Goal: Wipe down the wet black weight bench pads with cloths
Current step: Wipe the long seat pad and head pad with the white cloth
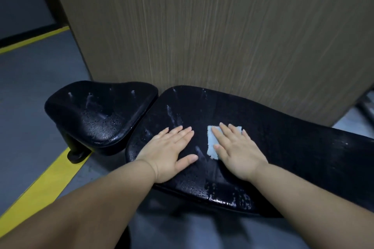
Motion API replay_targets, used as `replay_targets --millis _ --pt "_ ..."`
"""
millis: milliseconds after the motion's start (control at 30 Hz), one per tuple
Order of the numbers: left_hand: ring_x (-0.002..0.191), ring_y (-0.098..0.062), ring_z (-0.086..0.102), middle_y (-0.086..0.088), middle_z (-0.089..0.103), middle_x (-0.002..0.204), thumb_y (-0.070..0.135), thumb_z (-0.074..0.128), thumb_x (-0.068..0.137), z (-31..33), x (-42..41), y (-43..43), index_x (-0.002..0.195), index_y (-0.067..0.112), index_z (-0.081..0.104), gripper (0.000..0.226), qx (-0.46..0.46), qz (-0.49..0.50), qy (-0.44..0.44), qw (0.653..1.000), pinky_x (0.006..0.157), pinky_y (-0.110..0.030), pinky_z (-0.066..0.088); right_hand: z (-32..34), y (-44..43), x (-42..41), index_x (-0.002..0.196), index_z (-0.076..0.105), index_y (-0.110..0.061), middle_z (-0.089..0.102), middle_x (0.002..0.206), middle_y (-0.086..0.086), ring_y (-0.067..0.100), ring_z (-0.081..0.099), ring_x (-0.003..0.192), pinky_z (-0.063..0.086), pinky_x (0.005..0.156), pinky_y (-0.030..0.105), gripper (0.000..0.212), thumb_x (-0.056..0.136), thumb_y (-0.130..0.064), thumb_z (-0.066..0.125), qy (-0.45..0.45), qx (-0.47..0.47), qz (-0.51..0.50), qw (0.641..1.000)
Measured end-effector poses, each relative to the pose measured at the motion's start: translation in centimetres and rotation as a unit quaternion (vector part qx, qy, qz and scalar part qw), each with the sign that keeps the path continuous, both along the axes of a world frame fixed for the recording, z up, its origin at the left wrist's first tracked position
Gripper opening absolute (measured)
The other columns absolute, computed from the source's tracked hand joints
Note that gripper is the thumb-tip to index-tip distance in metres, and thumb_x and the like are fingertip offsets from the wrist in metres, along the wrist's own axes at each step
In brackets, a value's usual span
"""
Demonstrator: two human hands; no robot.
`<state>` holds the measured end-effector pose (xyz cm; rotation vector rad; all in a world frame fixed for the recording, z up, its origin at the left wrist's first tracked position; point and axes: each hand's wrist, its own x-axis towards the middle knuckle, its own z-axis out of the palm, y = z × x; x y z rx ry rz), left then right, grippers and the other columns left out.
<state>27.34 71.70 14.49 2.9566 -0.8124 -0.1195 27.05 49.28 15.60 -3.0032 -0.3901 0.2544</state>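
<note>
Two black weight bench pads sit end to end in front of you: a small, curved seat pad [101,115] on the left and a long back pad [283,147] stretching away to the right. Both are glossy and beaded with water droplets, with pale streaks running down them and a shiny wet patch on the back pad's near edge. A small, pale, rectangular cloth [211,141] lies flat on the back pad near its left end. Your right hand [236,151] presses down on top of it, so only its left side and far corner show. Your left hand [168,153] rests flat on the same pad just left of the cloth, not touching it. Neither grip is curled: fingers are straight and slightly spread. A wood-grain panel [202,26] stands behind the pads, above a grey floor [30,97] with a yellow line [40,184].
</note>
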Motion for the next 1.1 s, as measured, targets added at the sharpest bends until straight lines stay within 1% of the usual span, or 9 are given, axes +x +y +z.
replay_targets --millis 100,133,200,300,400,500,800,967,1100 --pt "0.148 -0.006 -0.008 0.012 -0.005 0.162 0.078 -0.020 0.070 -0.2 0.0 0.1 0.156 0.025 0.000 0.103 -0.005 -0.005 -0.003 1.000 0.119 -0.028 -0.008 0.0 0.1 -3.3 0.152 -0.007 -0.033 -0.012 0.160 -0.010 0.011 -0.015 0.146 -0.012 0.116 0.032 0.074 0.083 -0.060 -0.010 0.013 -0.007 0.040 0.999" --pt "0.148 -0.006 -0.008 0.012 -0.005 0.162 0.079 -0.023 0.068 -0.2 0.0 0.2 0.156 0.025 0.000 0.105 -0.005 -0.007 -0.005 1.000 0.120 -0.028 -0.007 0.0 0.0 -3.7 0.151 -0.008 -0.034 -0.013 0.159 -0.011 0.010 -0.017 0.145 -0.014 0.116 0.031 0.071 0.085 -0.059 -0.009 0.016 -0.007 0.043 0.999" --pt "0.148 -0.006 -0.009 0.012 -0.005 0.162 0.078 -0.020 0.071 -0.3 0.1 0.1 0.156 0.025 0.000 0.102 -0.007 -0.006 -0.005 1.000 0.120 -0.029 -0.007 0.0 -0.2 -3.6 0.151 -0.008 -0.036 -0.014 0.159 -0.012 0.009 -0.018 0.145 -0.014 0.117 0.031 0.059 0.097 -0.054 0.004 0.018 -0.006 0.040 0.999" --pt "0.148 -0.005 -0.009 0.012 -0.006 0.162 0.076 -0.015 0.074 -0.4 0.1 0.1 0.156 0.025 0.000 0.097 -0.009 -0.008 -0.006 1.000 0.120 -0.029 -0.008 0.1 -0.3 -1.9 0.151 -0.006 -0.036 -0.012 0.159 -0.013 0.008 -0.018 0.145 -0.013 0.118 0.033 0.054 0.101 -0.049 0.012 0.012 -0.006 0.034 0.999" --pt "0.146 -0.003 -0.012 0.013 -0.006 0.162 0.079 -0.023 0.070 -0.5 0.1 0.2 0.156 0.026 0.000 0.103 -0.018 -0.009 -0.009 1.000 0.119 -0.028 -0.009 -0.1 -0.2 1.0 0.152 -0.003 -0.035 -0.008 0.160 -0.011 0.011 -0.014 0.146 -0.009 0.119 0.037 0.055 0.101 -0.048 0.013 0.001 -0.004 0.013 1.000" --pt "0.143 0.001 -0.017 0.015 -0.009 0.161 0.079 -0.025 0.070 -0.6 0.2 0.4 0.156 0.027 -0.002 0.103 -0.021 -0.006 -0.008 1.000 0.119 -0.028 -0.010 -0.2 -0.3 4.5 0.153 0.001 -0.034 -0.005 0.161 -0.010 0.013 -0.011 0.147 -0.007 0.119 0.040 0.055 0.102 -0.047 0.014 -0.005 0.002 -0.019 1.000" --pt "0.144 0.001 -0.020 0.019 -0.014 0.159 0.074 -0.007 0.081 -0.5 0.2 0.4 0.156 0.029 -0.004 0.087 -0.034 0.000 0.001 0.999 0.118 -0.027 -0.013 -0.5 -1.3 14.2 0.154 0.005 -0.031 -0.001 0.161 -0.007 0.016 -0.007 0.148 -0.003 0.120 0.043 0.055 0.102 -0.045 0.014 -0.011 0.008 -0.104 0.994" --pt "0.144 0.001 -0.020 0.019 -0.012 0.159 0.077 -0.013 0.079 -0.8 0.3 0.6 0.156 0.029 -0.002 0.092 -0.040 -0.002 -0.005 0.999 0.117 -0.025 -0.016 -0.7 -1.7 17.6 0.153 0.007 -0.033 0.005 0.161 -0.007 0.018 0.000 0.148 0.000 0.120 0.044 0.055 0.100 -0.048 0.012 -0.007 0.010 -0.143 0.990" --pt "0.145 0.000 -0.017 0.018 -0.010 0.160 0.074 -0.005 0.082 -0.7 0.2 0.5 0.156 0.029 -0.001 0.087 -0.035 -0.001 -0.005 0.999 0.117 -0.025 -0.015 -0.8 -1.2 17.4 0.153 0.007 -0.032 0.005 0.161 -0.006 0.020 -0.001 0.148 0.000 0.120 0.044 0.055 0.100 -0.047 0.012 -0.007 0.005 -0.157 0.988"
